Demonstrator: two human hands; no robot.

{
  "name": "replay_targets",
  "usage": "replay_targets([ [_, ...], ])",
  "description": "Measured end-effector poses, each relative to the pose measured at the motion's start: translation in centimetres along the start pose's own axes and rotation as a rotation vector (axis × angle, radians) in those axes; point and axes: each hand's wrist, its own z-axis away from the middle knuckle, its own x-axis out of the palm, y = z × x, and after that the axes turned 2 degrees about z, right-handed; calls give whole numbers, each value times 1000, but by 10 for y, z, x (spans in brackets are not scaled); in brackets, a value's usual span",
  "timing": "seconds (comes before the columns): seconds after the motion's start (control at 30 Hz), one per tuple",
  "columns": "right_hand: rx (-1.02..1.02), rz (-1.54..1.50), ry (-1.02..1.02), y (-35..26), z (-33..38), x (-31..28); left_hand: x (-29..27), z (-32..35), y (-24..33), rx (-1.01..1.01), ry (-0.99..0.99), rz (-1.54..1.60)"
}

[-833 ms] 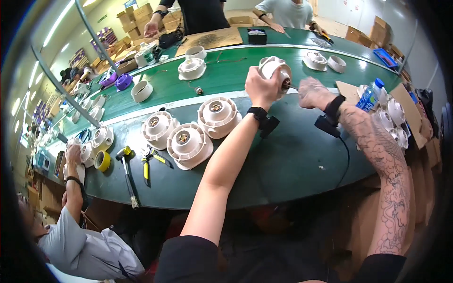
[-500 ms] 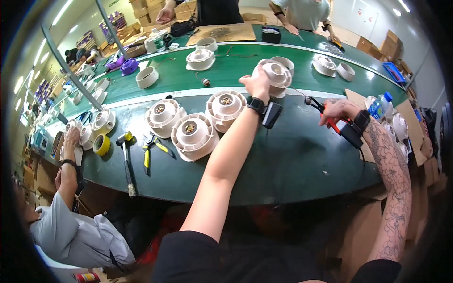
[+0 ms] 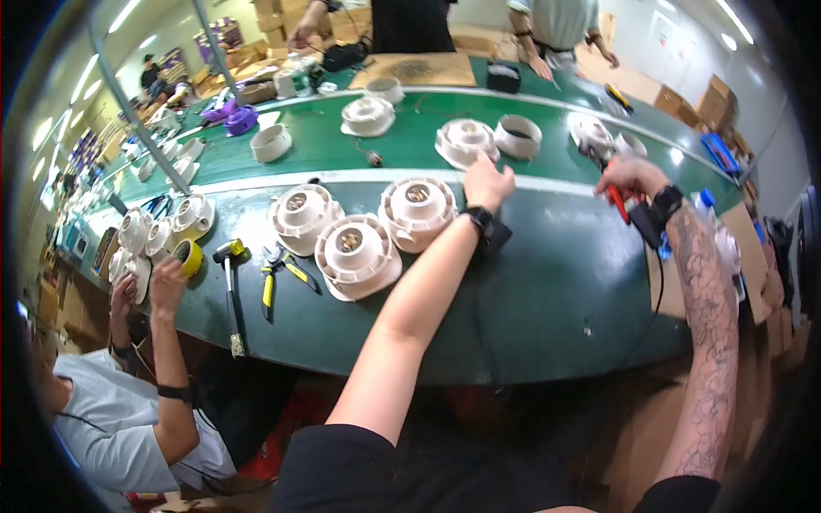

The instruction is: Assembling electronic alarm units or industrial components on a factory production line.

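Note:
My left hand (image 3: 489, 185) is just below a round white plastic housing (image 3: 467, 142) on the green belt. Its thumb stands apart from the fingers, and the fingertips are close to the housing's near edge; I cannot tell whether they touch. A white ring (image 3: 518, 137) stands right beside that housing. My right hand (image 3: 634, 176) grips red-handled pliers (image 3: 617, 203), their dark jaws pointing at another white housing (image 3: 590, 130) on the belt's right part. Three more white housings with copper-coloured parts in their centres stand on my side of the table, one nearest me (image 3: 357, 256).
A hammer (image 3: 228, 282), yellow-handled pliers (image 3: 286, 269) and yellow tape (image 3: 188, 256) lie at the left. Beside them a co-worker (image 3: 128, 410) handles housings. Cardboard (image 3: 667, 282) and a blue-capped bottle (image 3: 705, 200) are at the right. Two people stand across the belt.
My left hand has let go of the housing, which now stands on the belt, and has drawn back. My right hand has moved the pliers forward to the right-hand housing. The left co-worker's hand has lifted.

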Motion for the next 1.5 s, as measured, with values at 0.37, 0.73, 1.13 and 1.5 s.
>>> replay_targets([
  [0.37, -163, -223, 169, -114, -56, 45, 45, 21, -30, 268, -311, 313],
  [0.73, -88, -822, -294, -8, -158, 68, 41, 9, -43, 282, -178, 255],
  [1.13, -189, -981, 10, 75, -211, 88, 44, 16, -23, 52, -380, 533],
  [1.5, -602, -1702, -80, 102, -143, 127, 43, 15, -27, 51, -390, 486],
])
